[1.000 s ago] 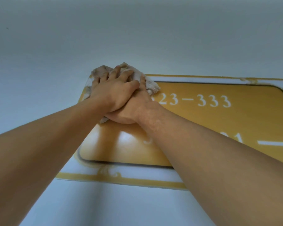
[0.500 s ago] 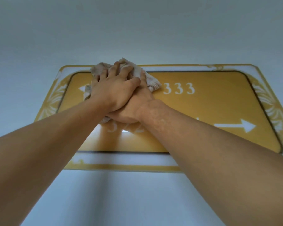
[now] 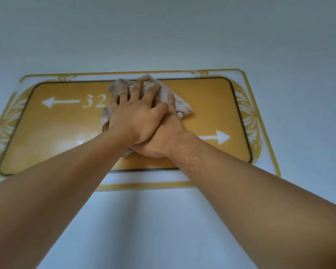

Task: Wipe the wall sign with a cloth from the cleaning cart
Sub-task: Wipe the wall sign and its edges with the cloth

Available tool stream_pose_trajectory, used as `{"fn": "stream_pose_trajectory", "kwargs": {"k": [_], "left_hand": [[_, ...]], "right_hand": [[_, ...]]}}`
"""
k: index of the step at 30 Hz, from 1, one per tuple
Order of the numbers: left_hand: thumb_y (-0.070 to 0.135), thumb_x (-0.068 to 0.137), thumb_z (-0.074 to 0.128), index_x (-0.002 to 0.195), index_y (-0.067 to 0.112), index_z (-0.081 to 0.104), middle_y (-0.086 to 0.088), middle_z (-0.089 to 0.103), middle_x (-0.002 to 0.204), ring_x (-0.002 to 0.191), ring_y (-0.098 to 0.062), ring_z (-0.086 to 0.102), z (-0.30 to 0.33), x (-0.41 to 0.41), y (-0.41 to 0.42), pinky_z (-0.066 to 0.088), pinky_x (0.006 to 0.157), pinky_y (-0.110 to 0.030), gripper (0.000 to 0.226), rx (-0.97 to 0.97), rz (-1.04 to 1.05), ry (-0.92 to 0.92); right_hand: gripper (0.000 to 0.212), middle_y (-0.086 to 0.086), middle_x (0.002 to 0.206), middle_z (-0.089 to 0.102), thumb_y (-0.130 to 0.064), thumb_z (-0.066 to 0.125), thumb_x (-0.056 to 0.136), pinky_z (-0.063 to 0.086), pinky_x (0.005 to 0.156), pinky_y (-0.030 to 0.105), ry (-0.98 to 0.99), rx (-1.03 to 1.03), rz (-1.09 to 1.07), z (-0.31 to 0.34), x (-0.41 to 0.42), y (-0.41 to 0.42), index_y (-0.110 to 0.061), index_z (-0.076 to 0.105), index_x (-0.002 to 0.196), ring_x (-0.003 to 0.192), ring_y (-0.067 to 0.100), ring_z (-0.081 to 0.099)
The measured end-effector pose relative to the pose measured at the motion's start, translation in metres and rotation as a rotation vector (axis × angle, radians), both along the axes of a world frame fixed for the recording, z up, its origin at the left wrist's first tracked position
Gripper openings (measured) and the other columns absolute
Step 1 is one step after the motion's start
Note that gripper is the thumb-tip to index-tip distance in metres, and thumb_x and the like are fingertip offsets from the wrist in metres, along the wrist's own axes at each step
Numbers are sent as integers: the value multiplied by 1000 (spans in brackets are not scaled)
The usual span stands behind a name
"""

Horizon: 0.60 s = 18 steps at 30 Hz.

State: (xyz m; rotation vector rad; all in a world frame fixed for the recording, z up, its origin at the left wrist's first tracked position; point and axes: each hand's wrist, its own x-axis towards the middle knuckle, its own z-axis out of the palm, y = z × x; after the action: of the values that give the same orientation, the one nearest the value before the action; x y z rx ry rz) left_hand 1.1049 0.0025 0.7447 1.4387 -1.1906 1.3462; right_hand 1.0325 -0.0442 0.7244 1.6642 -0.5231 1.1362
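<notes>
Against the pale wall [image 3: 163, 35], a crumpled cloth [image 3: 181, 106] lies on the yellow sign [image 3: 208, 113], near its top middle. The left hand [image 3: 136, 119] overlaps the right hand [image 3: 163, 141]. Straight, spread fingers [image 3: 139, 90] press the cloth flat, and its edges poke out past them.

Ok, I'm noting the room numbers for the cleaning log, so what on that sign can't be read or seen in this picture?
In the head view:
1. Top line after "32": hidden under the cloth and the left hand.
2. Bottom line's numbers: covered by the forearms and the right hand; glare washes out the left part.
3. The sign, lower left corner: cut off by the frame edge.
</notes>
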Motion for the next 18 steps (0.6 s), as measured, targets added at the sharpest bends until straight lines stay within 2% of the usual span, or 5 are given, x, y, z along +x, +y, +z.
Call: {"fn": "stream_pose_trajectory", "kwargs": {"k": [9, 18], "left_hand": [[63, 82, 19, 148, 43, 27, -3, 11, 168, 152, -34, 10, -27, -60, -36, 5, 120, -55, 70, 16, 3, -13], [64, 83, 12, 151, 39, 25, -4, 6, 169, 152, -37, 5, -56, -120, -66, 3, 120, -56, 73, 46, -26, -32]], "right_hand": [[86, 7, 167, -11, -75, 20, 86, -4, 113, 68, -4, 9, -15, -29, -63, -32, -34, -9, 156, 150, 39, -12], [88, 8, 165, -19, -72, 8, 81, -4, 114, 65, -10, 31, -113, -57, -123, -65, -29, -19, 153, 149, 40, -18]]}}
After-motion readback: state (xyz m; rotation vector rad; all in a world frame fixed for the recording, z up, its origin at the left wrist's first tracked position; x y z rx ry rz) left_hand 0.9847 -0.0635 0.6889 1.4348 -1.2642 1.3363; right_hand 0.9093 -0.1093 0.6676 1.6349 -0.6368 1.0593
